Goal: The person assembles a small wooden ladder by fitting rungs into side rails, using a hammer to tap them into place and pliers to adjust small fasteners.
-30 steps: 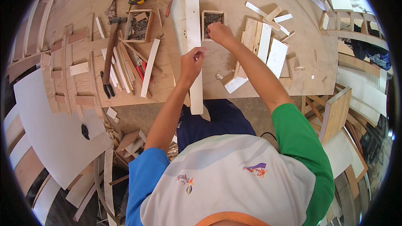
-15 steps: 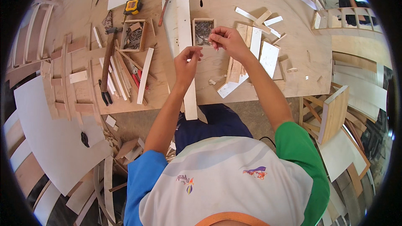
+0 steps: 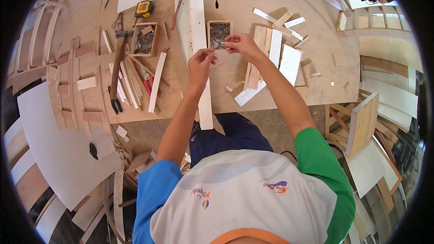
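A plywood table (image 3: 325,79) is being partly covered by wood and tools, with a hammer (image 3: 116,68) lying at the left. Part of a long white board (image 3: 205,113) is being hidden by the left hand (image 3: 201,65), whose fingers are being kept curled. Just beside it, the right hand (image 3: 242,45) is being held with bent fingers over the near right corner of a wooden box (image 3: 232,28), in which small metal pieces (image 3: 218,31) are being contained. Whether anything is being gripped by either hand cannot be told.
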The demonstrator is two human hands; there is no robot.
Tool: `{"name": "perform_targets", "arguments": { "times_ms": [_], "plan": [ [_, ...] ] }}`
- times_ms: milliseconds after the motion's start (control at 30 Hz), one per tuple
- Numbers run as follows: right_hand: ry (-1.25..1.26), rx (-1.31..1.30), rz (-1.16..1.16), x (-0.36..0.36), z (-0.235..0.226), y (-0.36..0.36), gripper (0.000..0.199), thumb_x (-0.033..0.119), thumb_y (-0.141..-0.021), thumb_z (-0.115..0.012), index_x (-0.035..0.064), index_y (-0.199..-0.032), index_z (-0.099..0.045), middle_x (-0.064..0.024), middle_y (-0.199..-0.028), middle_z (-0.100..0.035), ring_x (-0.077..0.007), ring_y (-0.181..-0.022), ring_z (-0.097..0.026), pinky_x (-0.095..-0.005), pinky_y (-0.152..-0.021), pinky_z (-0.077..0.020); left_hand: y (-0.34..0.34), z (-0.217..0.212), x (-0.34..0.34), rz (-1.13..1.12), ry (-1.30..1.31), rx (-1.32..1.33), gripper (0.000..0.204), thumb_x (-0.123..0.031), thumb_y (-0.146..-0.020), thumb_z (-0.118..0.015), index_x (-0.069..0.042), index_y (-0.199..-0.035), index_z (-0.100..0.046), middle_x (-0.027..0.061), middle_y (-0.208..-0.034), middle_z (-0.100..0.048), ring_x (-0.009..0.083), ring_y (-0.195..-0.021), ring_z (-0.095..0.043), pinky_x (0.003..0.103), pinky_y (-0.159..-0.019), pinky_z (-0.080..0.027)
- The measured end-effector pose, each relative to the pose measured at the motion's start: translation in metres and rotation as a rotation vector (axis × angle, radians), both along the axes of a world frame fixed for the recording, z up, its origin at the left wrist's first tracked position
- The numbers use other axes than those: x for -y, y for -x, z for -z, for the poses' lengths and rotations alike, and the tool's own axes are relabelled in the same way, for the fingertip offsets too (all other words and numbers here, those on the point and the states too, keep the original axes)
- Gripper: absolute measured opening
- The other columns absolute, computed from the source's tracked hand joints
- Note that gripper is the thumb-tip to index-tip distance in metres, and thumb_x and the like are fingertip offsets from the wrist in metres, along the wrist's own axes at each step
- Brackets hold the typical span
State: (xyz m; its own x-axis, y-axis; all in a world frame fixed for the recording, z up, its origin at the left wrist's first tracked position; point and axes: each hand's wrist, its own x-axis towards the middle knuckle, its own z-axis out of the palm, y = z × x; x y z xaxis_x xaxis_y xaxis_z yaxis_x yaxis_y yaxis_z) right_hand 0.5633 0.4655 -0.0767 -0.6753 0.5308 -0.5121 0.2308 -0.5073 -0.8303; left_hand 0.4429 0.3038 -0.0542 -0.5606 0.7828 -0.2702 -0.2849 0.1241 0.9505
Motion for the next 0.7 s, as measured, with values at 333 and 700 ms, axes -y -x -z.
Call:
{"name": "perform_targets", "arguments": {
  "times_ms": [333, 700],
  "plan": [
    [-0.153, -0.334, -0.009, 0.04, -0.11, -0.019, 0.026, -0.006, -0.083, -0.066, 0.0057, -0.077, -0.044, -0.0122, -0.089, -0.065, -0.0159, -0.075, -0.063, -0.0275, -0.069, -0.0542, -0.01, -0.068, 0.011, -0.013, -0.191, 0.069, 0.016, -0.007, -0.088, -0.063, 0.001, -0.101, -0.065, 0.0052, -0.082, -0.065, 0.0122, -0.075, -0.06, 0.026, -0.071, -0.048],
    [-0.523, -0.429, -0.015, 0.058, -0.149, -0.03, 0.028, -0.01, -0.079, -0.07, 0.0033, -0.07, -0.046, -0.0114, -0.093, -0.065, -0.0127, -0.084, -0.063, -0.0274, -0.072, -0.0552, -0.018, -0.113, 0.012, 0.149, -0.355, 0.046, 0.016, -0.006, -0.085, -0.068, 0.002, -0.099, -0.066, 0.0109, -0.097, -0.069, 0.0145, -0.078, -0.062, 0.028, -0.072, -0.05]
  ]
}}
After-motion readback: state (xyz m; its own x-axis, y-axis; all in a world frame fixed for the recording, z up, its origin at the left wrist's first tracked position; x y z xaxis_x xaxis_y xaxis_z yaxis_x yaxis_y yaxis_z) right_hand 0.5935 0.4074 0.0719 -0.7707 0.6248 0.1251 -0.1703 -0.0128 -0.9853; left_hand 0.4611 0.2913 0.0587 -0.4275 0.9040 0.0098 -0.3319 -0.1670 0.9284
